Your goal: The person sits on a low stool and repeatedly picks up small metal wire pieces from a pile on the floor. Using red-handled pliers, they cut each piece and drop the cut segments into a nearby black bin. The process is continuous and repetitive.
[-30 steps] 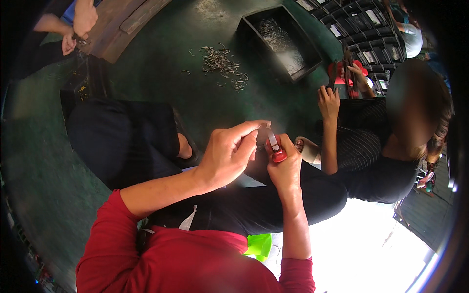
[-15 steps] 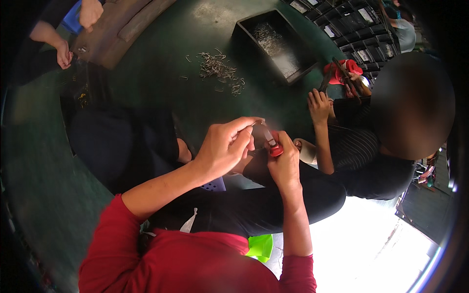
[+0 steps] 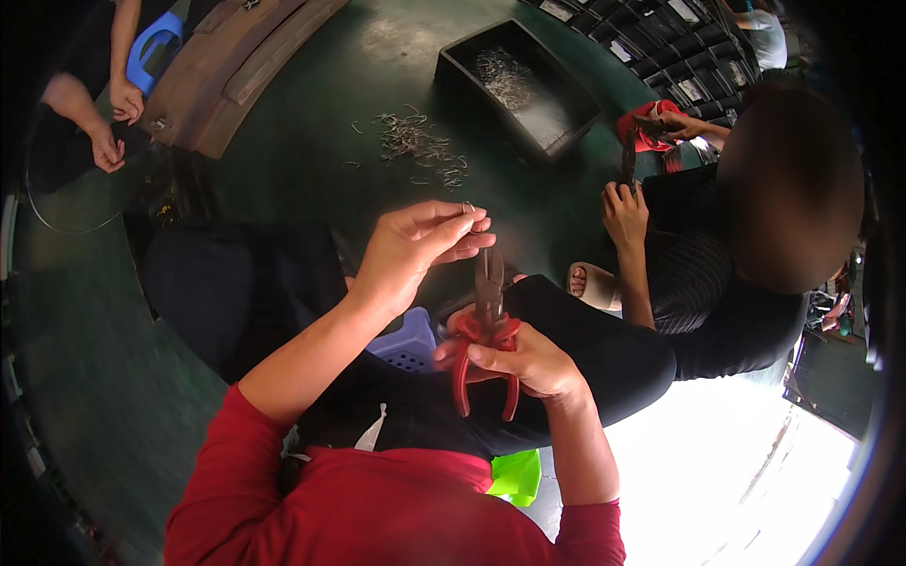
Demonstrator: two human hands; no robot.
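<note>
From my remote seat, my left hand [image 3: 415, 247] had drawn away from the red-handled pliers [image 3: 486, 344], fingers pinched on a small metal piece [image 3: 468, 208] just above the tip, while my right hand [image 3: 528, 363] gripped the handles.

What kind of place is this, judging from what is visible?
Probably a small workshop for hand metalwork. People sit low around a dark green floor; small metal pieces lie scattered beside a black tray of more, and the right hand holds red-handled pliers.
</note>
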